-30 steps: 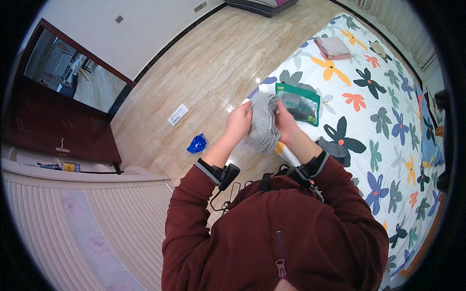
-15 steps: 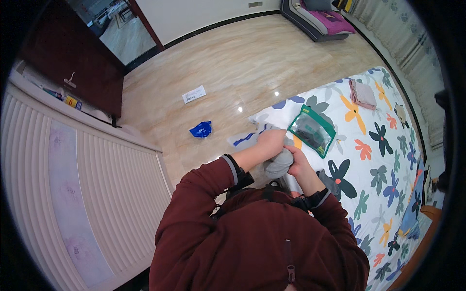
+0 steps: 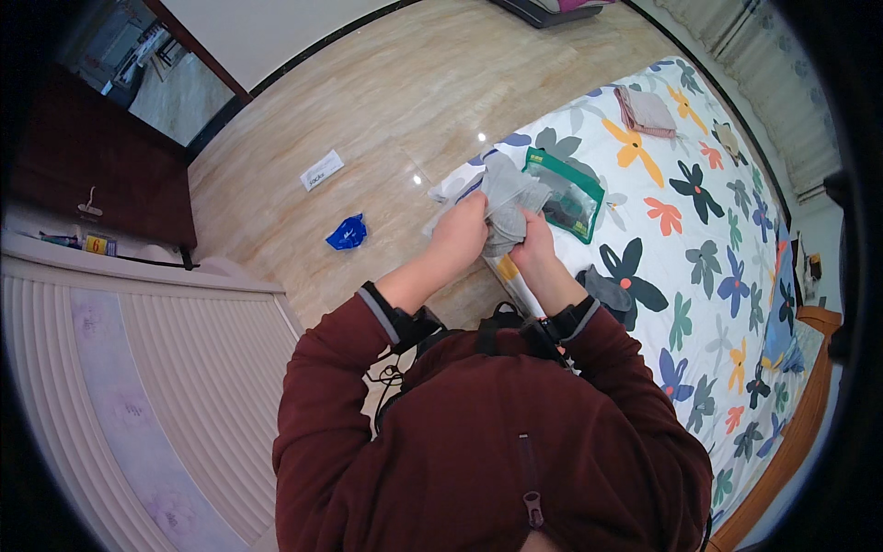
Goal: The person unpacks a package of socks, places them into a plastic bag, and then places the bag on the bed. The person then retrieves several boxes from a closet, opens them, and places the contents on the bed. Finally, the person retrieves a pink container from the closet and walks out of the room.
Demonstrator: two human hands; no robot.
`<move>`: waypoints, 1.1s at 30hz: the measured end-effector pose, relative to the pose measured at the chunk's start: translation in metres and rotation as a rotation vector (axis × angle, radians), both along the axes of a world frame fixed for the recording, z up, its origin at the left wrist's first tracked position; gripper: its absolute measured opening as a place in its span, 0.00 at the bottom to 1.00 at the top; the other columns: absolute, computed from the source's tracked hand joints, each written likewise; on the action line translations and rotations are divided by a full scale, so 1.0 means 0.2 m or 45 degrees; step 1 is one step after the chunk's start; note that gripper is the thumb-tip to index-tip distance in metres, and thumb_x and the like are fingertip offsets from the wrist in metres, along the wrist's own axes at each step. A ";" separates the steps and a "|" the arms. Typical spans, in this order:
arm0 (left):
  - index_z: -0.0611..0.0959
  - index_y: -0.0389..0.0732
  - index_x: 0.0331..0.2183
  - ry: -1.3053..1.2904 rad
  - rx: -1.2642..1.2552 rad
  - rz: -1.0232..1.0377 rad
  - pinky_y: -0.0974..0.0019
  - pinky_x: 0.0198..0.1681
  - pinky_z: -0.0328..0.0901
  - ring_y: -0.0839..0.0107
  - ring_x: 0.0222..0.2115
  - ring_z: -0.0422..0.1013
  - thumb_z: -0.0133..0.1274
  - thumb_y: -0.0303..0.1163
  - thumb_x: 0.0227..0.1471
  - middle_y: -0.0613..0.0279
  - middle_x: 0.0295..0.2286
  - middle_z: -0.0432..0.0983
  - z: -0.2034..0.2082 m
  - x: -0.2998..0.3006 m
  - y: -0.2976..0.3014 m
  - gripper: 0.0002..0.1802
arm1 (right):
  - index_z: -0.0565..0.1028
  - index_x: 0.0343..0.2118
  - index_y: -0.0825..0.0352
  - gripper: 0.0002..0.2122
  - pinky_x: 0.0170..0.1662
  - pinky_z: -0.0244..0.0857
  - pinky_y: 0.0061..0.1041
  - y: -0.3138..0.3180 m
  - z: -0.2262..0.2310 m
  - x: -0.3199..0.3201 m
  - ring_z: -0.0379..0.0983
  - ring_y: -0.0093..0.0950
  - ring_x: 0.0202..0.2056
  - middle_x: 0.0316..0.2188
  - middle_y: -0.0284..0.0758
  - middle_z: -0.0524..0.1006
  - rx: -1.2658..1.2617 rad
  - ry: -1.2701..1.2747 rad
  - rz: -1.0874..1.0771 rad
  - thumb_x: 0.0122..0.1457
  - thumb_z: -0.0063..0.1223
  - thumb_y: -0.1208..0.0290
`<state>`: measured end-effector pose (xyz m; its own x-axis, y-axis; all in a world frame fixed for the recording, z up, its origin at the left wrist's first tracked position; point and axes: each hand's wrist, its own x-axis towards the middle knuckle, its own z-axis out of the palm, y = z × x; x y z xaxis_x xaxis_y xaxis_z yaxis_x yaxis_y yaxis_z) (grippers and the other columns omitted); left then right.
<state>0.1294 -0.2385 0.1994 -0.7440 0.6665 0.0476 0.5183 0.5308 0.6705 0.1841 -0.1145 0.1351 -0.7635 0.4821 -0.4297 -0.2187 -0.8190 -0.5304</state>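
Observation:
Light grey socks are between my two hands over the edge of the bed, loosely spread and drooping. My left hand grips their left side, its fingers curled in. On the other side my right hand pinches the lower right part of the fabric. Behind them on the bed lies a clear pouch with green trim, partly covered by the socks. Beside my left hand, a clear plastic wrapper with blue print sits at the bed's corner. Dark grey socks rest on the bed to the right of my right wrist.
The bed has a flowered cover and holds a folded pink cloth. On the tiled floor lie a crumpled blue wrapper and a white card. A louvered cabinet stands at the left, near a dark door.
The grey socks went from a tight bundle to a looser, spread shape, raised farther from my body. My hands moved apart slightly. The whole view shifted as my head moved.

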 end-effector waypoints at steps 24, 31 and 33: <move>0.67 0.37 0.37 0.154 -0.041 -0.259 0.55 0.31 0.63 0.51 0.31 0.68 0.43 0.23 0.40 0.47 0.29 0.71 0.06 0.01 0.11 0.16 | 0.67 0.39 0.65 0.11 0.44 0.63 0.32 0.05 0.02 -0.12 0.67 0.31 0.39 0.38 0.36 0.70 -0.238 -0.083 0.180 0.54 0.43 0.68; 0.68 0.37 0.36 0.313 -0.055 -0.343 0.56 0.30 0.64 0.53 0.31 0.68 0.43 0.22 0.39 0.50 0.31 0.69 0.02 0.04 0.11 0.16 | 0.67 0.36 0.63 0.14 0.42 0.64 0.31 0.09 0.00 -0.02 0.68 0.30 0.39 0.37 0.35 0.71 -0.363 0.020 0.647 0.54 0.43 0.58; 0.68 0.38 0.35 0.374 -0.096 -0.346 0.56 0.29 0.64 0.54 0.30 0.68 0.43 0.23 0.39 0.51 0.30 0.68 0.01 0.04 0.09 0.15 | 0.67 0.38 0.63 0.16 0.42 0.64 0.30 0.10 -0.01 -0.01 0.68 0.30 0.39 0.38 0.35 0.71 -0.299 -0.048 0.709 0.55 0.42 0.55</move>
